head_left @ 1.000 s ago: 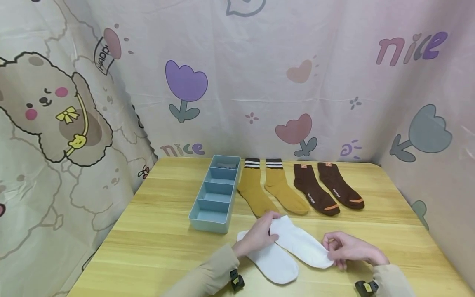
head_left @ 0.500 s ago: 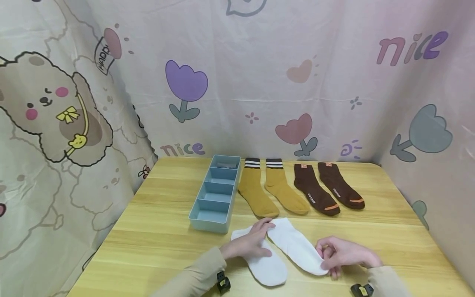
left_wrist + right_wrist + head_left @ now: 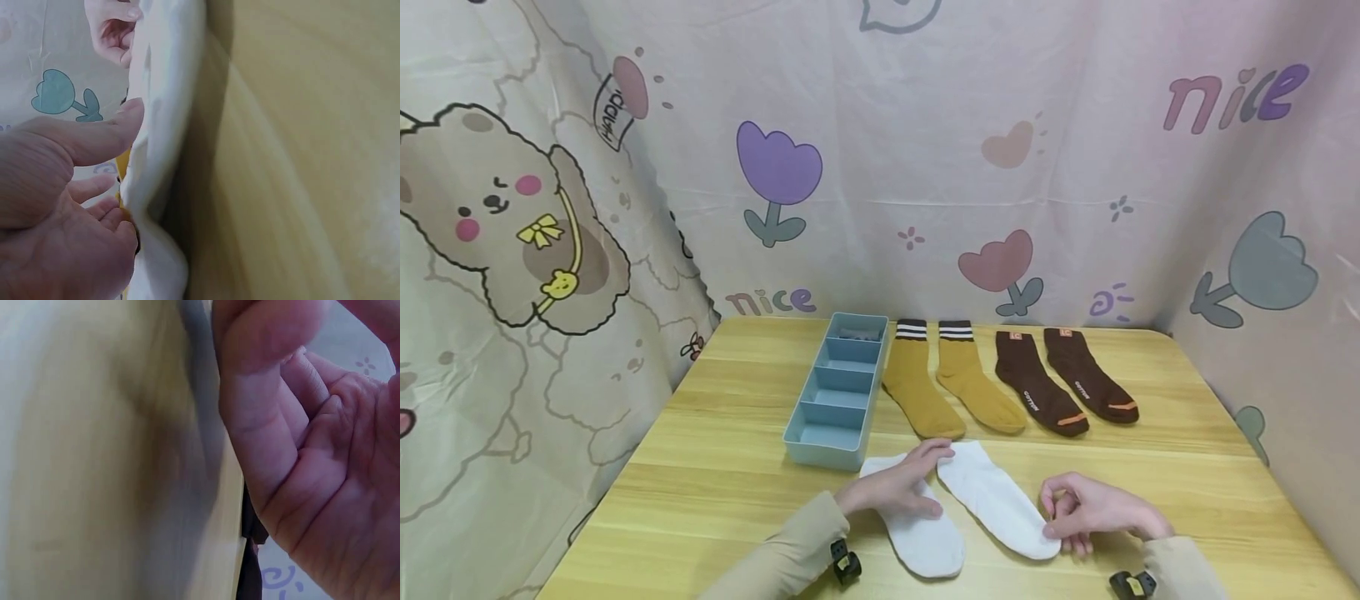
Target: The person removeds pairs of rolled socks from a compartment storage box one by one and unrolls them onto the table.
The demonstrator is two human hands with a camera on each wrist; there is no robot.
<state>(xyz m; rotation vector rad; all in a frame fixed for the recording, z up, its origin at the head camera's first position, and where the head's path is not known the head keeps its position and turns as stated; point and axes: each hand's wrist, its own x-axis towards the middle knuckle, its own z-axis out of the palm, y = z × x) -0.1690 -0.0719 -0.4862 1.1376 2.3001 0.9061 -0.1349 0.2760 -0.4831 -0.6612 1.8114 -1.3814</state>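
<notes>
Two white socks lie side by side near the front of the table. My left hand (image 3: 898, 485) rests across the left white sock (image 3: 925, 546), its fingers extended and the fingertips right at the cuff of the right white sock (image 3: 992, 500). In the left wrist view, the thumb (image 3: 128, 122) of that hand lies along the edge of white fabric (image 3: 169, 81). My right hand (image 3: 1093, 510) pinches the toe end of the right white sock, with its fingers curled. Seen from the right wrist, its bent fingers (image 3: 256, 425) fill the view and the sock is hidden.
A blue-grey four-section organizer box (image 3: 826, 458) stands left of the socks, a small greyish item in its far section. Two mustard socks (image 3: 917, 392) with striped cuffs and two dark brown socks (image 3: 1037, 383) lie behind. Printed curtains (image 3: 880, 167) bound the wooden table (image 3: 715, 483).
The left white sock has slid left and turned more upright, along with my left hand. The right white sock's toe has shifted left and toward me with my right hand.
</notes>
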